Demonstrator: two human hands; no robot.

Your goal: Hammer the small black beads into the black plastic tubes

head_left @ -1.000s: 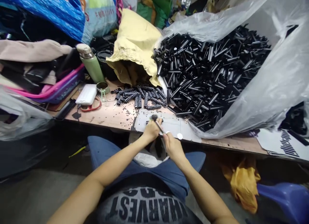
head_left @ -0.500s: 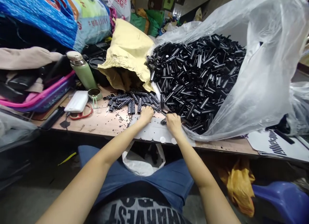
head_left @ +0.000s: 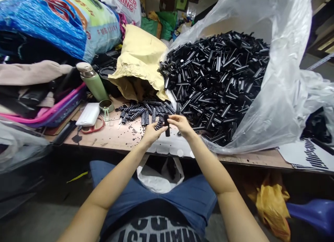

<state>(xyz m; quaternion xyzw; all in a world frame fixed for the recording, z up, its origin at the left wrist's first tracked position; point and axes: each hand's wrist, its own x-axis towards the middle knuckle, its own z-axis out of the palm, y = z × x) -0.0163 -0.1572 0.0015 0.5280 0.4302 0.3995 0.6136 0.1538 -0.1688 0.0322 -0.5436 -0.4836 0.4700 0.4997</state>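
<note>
Right, both hands are up just above the front edge of the wooden bench (head_left: 112,132), meeting over the white sheet (head_left: 167,147) that lies there. My left hand (head_left: 152,133) is curled shut, thumb and fingers pinching the lower part of a short black plastic tube (head_left: 166,125), and what looks like a small ribbed black-and-silver piece (head_left: 158,124) is tucked against the same fingers. My right hand (head_left: 182,125) comes in from the other side, its fingertips closed on the tube's upper end, palm relaxed. The tube stands close to upright, long axis running top to bottom, one end towards the bench, the other up at the camera. I'd judge it light and stiff, a smooth glossy shell that could slip, so a firm pinch across the barrel near each end suits it better than a loose hold at the middle. Just beyond my knuckles lies the heap of ribbed black-and-silver pieces (head_left: 146,109), and to the right the big clear plastic bag (head_left: 284,95) spills its mound of loose black tubes (head_left: 216,78) onto the bench. Behind sits a crumpled yellow sack (head_left: 141,57), and off to the left a green flask (head_left: 92,82), well apart from my hands.
</note>
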